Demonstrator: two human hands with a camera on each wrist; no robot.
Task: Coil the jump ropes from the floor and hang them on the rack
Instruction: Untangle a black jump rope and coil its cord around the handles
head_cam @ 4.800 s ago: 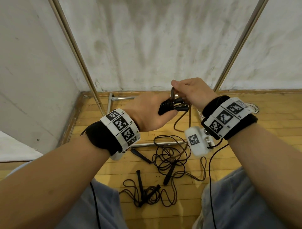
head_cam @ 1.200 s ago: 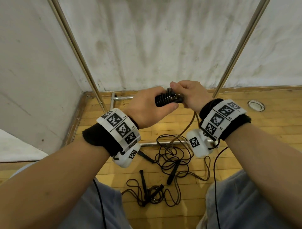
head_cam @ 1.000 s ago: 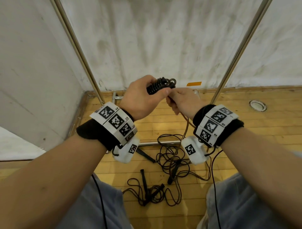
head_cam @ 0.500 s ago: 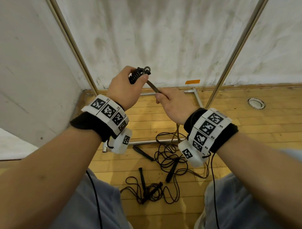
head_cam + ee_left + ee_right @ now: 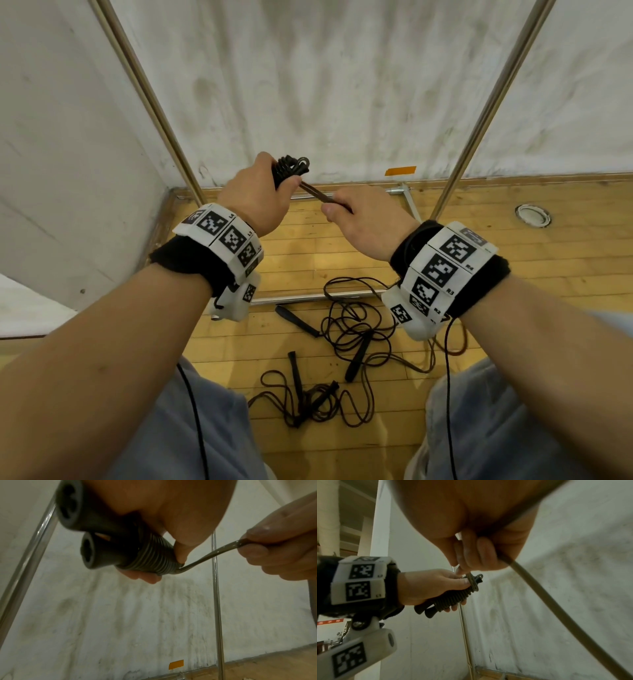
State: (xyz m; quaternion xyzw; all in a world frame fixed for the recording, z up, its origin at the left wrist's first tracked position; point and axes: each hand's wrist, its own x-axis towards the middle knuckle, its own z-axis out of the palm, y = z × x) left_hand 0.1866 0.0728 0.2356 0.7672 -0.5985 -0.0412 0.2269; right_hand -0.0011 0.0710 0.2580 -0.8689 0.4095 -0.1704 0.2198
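My left hand (image 5: 255, 197) grips the two black handles of a jump rope (image 5: 96, 543) held side by side, with the dark cord wound tightly round them in several turns (image 5: 155, 559). From that coil a taut stretch of cord (image 5: 317, 192) runs to my right hand (image 5: 364, 219), which pinches it between thumb and fingers (image 5: 254, 547); the slack (image 5: 544, 599) trails down behind the palm. Two more black jump ropes lie tangled on the wooden floor: one (image 5: 356, 329) below my right wrist, one (image 5: 308, 397) nearer my knees. The rack's metal uprights (image 5: 150, 99) (image 5: 486, 99) rise on either side.
The rack's base bars (image 5: 308, 297) lie on the wood floor in front of a stained white wall (image 5: 325, 85). An orange tape strip (image 5: 400, 170) sticks low on the wall. A round metal floor fitting (image 5: 533, 215) sits at the right. My knees in grey trousers (image 5: 479, 428) frame the bottom.
Both hands have risen and drawn apart: the left carried the wound handles up and left, the right slid down the cord, pulling a taut stretch between them.
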